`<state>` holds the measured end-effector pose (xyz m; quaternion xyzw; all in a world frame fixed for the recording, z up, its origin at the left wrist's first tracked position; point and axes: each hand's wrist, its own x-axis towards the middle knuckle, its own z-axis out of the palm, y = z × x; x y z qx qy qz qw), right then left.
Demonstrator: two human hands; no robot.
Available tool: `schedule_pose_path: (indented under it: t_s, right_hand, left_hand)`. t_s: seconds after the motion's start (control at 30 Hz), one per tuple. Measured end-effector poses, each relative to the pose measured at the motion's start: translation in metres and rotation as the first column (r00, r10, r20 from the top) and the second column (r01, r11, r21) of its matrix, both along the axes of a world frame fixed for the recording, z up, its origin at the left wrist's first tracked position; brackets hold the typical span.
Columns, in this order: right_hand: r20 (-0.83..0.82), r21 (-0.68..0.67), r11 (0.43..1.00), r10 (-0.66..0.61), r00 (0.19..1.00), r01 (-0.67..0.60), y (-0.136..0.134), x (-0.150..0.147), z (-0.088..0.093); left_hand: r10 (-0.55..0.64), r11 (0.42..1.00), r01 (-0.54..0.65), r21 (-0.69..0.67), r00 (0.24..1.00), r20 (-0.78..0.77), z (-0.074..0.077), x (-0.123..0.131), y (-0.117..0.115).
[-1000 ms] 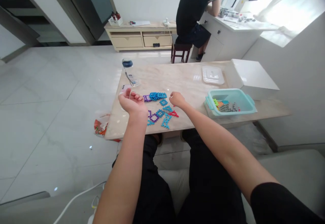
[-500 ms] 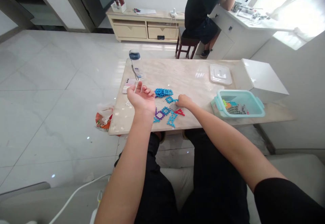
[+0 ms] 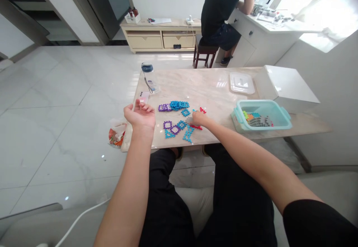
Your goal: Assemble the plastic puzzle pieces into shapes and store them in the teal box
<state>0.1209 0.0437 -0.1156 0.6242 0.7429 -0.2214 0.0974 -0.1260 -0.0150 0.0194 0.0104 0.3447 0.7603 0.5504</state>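
My left hand (image 3: 141,115) is held palm up over the left part of the table, fingers loosely curled and nothing in it. Further right, my right hand (image 3: 199,118) has its fingers closed among the toothed plastic pieces; a bit of blue shows at its fingertips, but what it grips is hidden. Beside it lie a blue square piece (image 3: 185,112), another blue square (image 3: 181,125), a red piece (image 3: 197,127) and a blue strip (image 3: 188,134). Purple square pieces (image 3: 175,129) sit left of these. A blue pile (image 3: 179,105) lies behind, touching more purple pieces (image 3: 164,107).
A turquoise tub (image 3: 261,127) with mixed pieces stands at the right, beside a white box (image 3: 291,83) and a clear lid (image 3: 242,83). A water bottle (image 3: 149,77) and a phone (image 3: 144,96) are at the left. A person (image 3: 220,12) sits at the far desk.
My left hand has moved left and toward me, uncovering the purple pieces. My right hand has shifted slightly left and nearer, revealing a small red piece behind it. The view has tilted a little.
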Motion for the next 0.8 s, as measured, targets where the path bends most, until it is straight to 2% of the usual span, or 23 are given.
schedule_pose_path:
  t_s: [0.13, 0.2, 0.23, 0.27, 0.33, 0.4, 0.43, 0.5, 0.53, 0.57, 0.6, 0.67, 0.73, 0.8]
  right_hand:
    - [-0.090, -0.029, 0.996, -0.083, 0.992, 0.081, 0.005, 0.003, -0.002]
    - [-0.162, -0.050, 0.992, -0.123, 0.979, 0.117, 0.009, 0.009, 0.003]
    - [-0.206, -0.061, 0.990, -0.140, 0.969, 0.130, 0.012, 0.012, 0.006]
    - [-0.254, -0.071, 0.988, -0.154, 0.955, 0.141, 0.013, 0.017, 0.011]
    - [-0.348, -0.077, 0.985, -0.174, 0.921, 0.157, 0.015, 0.028, 0.023]
    - [-0.500, -0.091, 0.980, -0.199, 0.843, 0.178, 0.011, 0.041, 0.034]
    - [-0.610, -0.118, 0.975, -0.220, 0.761, 0.187, 0.007, 0.048, 0.040]
    - [-0.819, -0.192, 0.965, -0.259, 0.512, 0.180, -0.003, 0.060, 0.049]
    - [-0.886, -0.224, 0.960, -0.272, 0.376, 0.165, -0.009, 0.066, 0.053]
    - [-0.922, -0.245, 0.958, -0.278, 0.269, 0.150, -0.015, 0.071, 0.057]
    - [-0.937, -0.255, 0.957, -0.280, 0.210, 0.139, -0.021, 0.076, 0.060]
    - [-0.944, -0.270, 0.956, -0.286, 0.165, 0.115, -0.032, 0.085, 0.065]
    - [-0.937, -0.270, 0.958, -0.285, 0.203, 0.097, -0.042, 0.095, 0.070]
    - [-0.926, -0.172, 0.976, -0.207, 0.317, 0.133, -0.051, 0.105, 0.074]
  left_hand:
    - [0.019, 0.994, -0.035, -0.099, 0.988, -0.154, -0.005, 0.008, 0.000]
    - [0.037, 0.989, -0.087, -0.123, 0.932, -0.361, -0.005, 0.019, -0.001]
    - [0.039, 0.989, -0.104, -0.106, 0.872, -0.488, -0.005, 0.027, -0.001]
    - [0.035, 0.992, -0.102, -0.075, 0.791, -0.611, -0.005, 0.034, -0.001]
    - [-0.028, 0.999, -0.004, -0.038, 0.616, -0.787, -0.005, 0.049, -0.003]
    - [-0.137, 0.987, 0.128, -0.094, 0.386, -0.912, -0.007, 0.063, -0.004]
    - [-0.190, 0.974, 0.169, -0.153, 0.233, -0.954, -0.008, 0.070, -0.004]
    - [-0.266, 0.940, 0.199, -0.278, -0.084, -0.960, -0.013, 0.085, -0.003]
    - [-0.285, 0.922, 0.209, -0.326, -0.205, -0.936, -0.015, 0.092, -0.002]
    - [-0.292, 0.903, 0.232, -0.362, -0.287, -0.912, -0.017, 0.099, 0.000]
    - [-0.289, 0.882, 0.271, -0.385, -0.332, -0.898, -0.020, 0.107, 0.002]
    - [-0.270, 0.838, 0.377, -0.394, -0.342, -0.900, -0.023, 0.121, 0.005]
    - [-0.266, 0.801, 0.457, -0.387, -0.307, -0.914, -0.025, 0.131, 0.007]
    - [-0.269, 0.797, 0.469, -0.380, -0.287, -0.919, -0.026, 0.136, 0.005]
